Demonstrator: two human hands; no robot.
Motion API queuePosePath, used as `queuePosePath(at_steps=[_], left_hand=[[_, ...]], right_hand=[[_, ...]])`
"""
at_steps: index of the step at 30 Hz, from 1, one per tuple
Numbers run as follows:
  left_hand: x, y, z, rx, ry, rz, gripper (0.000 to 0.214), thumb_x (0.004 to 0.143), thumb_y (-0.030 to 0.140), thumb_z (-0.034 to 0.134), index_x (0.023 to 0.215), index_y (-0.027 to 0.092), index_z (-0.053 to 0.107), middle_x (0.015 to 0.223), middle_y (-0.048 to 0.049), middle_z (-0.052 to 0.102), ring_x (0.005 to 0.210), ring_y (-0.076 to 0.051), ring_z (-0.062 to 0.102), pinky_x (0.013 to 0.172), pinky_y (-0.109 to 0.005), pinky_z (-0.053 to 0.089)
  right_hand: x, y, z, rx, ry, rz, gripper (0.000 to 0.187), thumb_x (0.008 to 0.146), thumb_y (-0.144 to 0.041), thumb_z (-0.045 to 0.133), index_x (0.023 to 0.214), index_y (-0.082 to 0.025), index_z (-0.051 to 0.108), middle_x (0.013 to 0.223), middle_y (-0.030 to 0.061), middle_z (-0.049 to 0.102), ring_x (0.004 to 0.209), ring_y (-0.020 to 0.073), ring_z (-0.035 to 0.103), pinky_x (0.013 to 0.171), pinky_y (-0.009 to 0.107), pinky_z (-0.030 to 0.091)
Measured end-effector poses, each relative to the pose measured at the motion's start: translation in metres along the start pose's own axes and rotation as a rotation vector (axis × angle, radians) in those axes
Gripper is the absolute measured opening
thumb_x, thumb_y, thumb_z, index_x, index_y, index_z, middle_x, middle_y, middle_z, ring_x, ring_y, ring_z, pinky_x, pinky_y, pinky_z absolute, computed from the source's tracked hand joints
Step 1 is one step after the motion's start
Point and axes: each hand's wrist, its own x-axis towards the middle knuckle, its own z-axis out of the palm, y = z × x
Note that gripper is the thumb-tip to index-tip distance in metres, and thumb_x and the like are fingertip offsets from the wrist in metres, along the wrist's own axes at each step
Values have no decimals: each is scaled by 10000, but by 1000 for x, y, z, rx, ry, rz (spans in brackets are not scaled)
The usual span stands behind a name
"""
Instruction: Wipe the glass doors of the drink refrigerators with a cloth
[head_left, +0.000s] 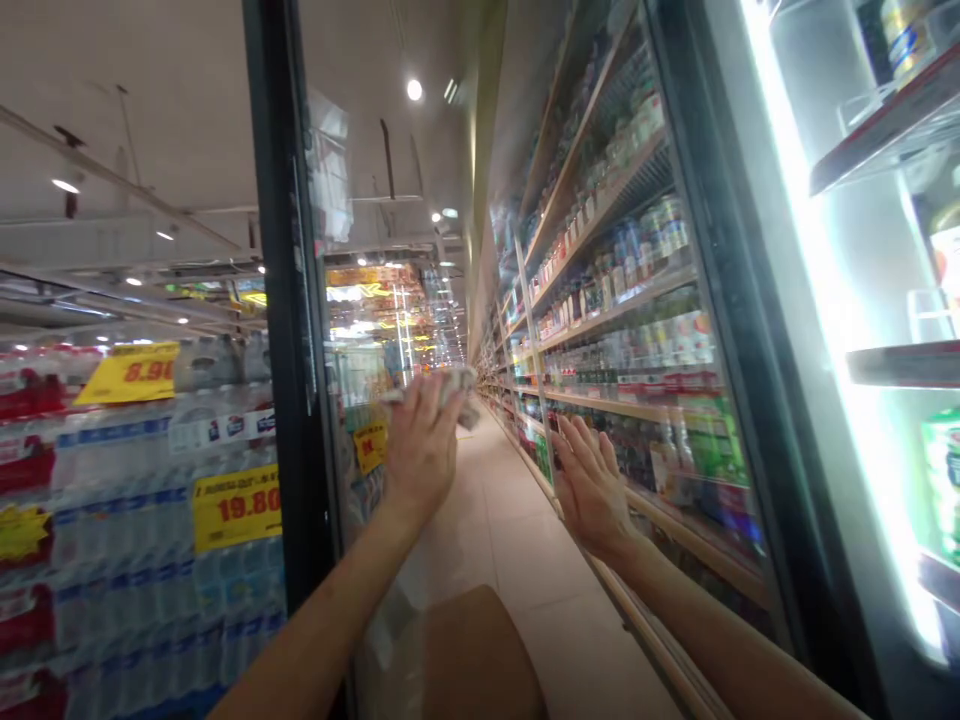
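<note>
At the far left, stacked packs of water bottles (112, 560) are seen, with two yellow price tags (236, 507) fixed across them. Just beside them the black left edge (289, 400) of a glass door (487, 150) runs from top to bottom of the view. The shop aisle and its tiled floor (517, 540) are seen through the pane.

The left hand (420, 450) is raised against the pane, at mid-height and nearer the door's left edge than its right. Its fingers are closed over a crumpled pale cloth (450, 385). The cloth is gripped at the fingertips and held to the glass, with its loose end sticking out to the right.

The right hand (592, 485) is held flat and empty a little lower, near the middle of the pane. Its fingers are stretched out and slightly fanned, and the palm is turned to the glass. Whether the palm touches the glass cannot be told. The two hands are kept apart.

Further right, long shelves of bottles and jars (630, 300) show in the pane, up to the door's black right edge (735, 400). Beyond that edge a bright light strip (832, 330) and the cabinet's shelves (900, 365) are lit, with a green pack (946, 480) at the frame's right side.
</note>
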Motion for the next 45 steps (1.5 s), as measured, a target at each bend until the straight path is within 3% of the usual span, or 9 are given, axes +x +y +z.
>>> queuePosePath(at_steps=[4,14,18,23,29,32,36,42,45], left_hand=[[-45,42,4,-155,-173,374,479,887,105,353,1339,246,430,1376,-38,494,1393,-176,241,1089,-377,319],[-49,26,1,-127,-128,-66,872,810,434,554,1466,135,64,1511,-203,201,1405,-327,163,1087,-541,255],[-59,39,-5,-47,-97,-229,873,810,528,534,1468,153,101,1504,-197,228,1401,-333,181,1101,-551,202],[-56,53,-2,-10,-104,-273,815,836,467,526,1472,185,102,1502,-174,246,1404,-329,171,1103,-554,190],[-57,55,-1,16,-100,-281,805,838,451,536,1471,180,117,1494,-175,266,1399,-321,196,1108,-536,191],[-58,55,-3,11,-103,-283,802,838,446,537,1470,182,121,1494,-172,268,1399,-320,196,1109,-534,191],[-56,57,-2,4,-89,-289,809,835,446,541,1471,183,117,1498,-167,259,1401,-320,188,1116,-534,175],[-56,57,-4,-4,-110,-308,831,815,467,566,1470,200,131,1506,-146,248,1408,-297,173,1134,-506,150],[-56,57,-7,-37,-149,-316,839,808,474,578,1469,206,137,1515,-141,223,1413,-290,152,1142,-497,134]], right_hand=[[-4,-14,-10,164,11,-123,582,834,-90,391,1405,-171,317,1382,124,476,1378,216,298,1090,469,323],[43,-67,18,51,-121,-220,382,890,-280,467,1261,-361,509,1405,-19,468,1340,219,326,1068,472,290],[27,2,3,-59,-54,-126,357,898,-235,452,1214,-369,550,1352,-23,522,1331,187,351,1107,467,220],[3,97,-22,-181,290,423,431,900,-222,364,1306,-223,507,1395,151,442,1313,320,371,1003,595,327],[2,7,-7,-45,-69,24,503,831,-150,467,1294,-345,497,1469,40,351,1399,270,221,1067,509,324],[-9,26,-15,-108,-89,66,476,850,-146,444,1278,-345,509,1445,44,388,1382,253,268,1070,513,318],[-20,83,-25,-205,220,429,475,895,-195,373,1362,-257,429,1470,142,322,1367,327,280,1005,629,326],[-36,6,-18,-40,-132,59,555,845,-171,458,1371,-341,401,1503,52,283,1405,295,200,1066,545,315],[-45,21,-25,-61,-132,106,523,857,-189,452,1349,-364,424,1493,37,302,1400,288,214,1063,568,305]])
